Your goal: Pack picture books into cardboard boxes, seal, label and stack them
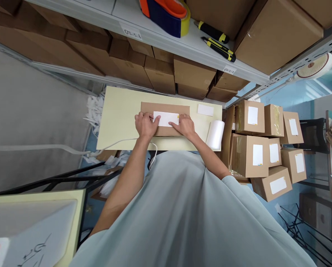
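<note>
A flat brown cardboard box (166,131) lies on the pale yellow table in front of me. On its top is a white label (165,118) with a small yellow mark at its right end. My left hand (147,125) is at the label's left end, its fingers curled and the thumb on the paper. At the other end, my right hand (185,126) has bent fingers by the label's edge and its thumb laid across the lower part. Whether the label is stuck down I cannot tell. The undersides of the fingertips are hidden.
Right of the box are a white roll (215,135) and a blank white slip (205,110). Labelled cartons (256,148) are stacked beside the table (118,115). The shelf above holds a tape dispenser (168,16) and utility knives (218,48). A white cable (116,142) crosses the table's front edge.
</note>
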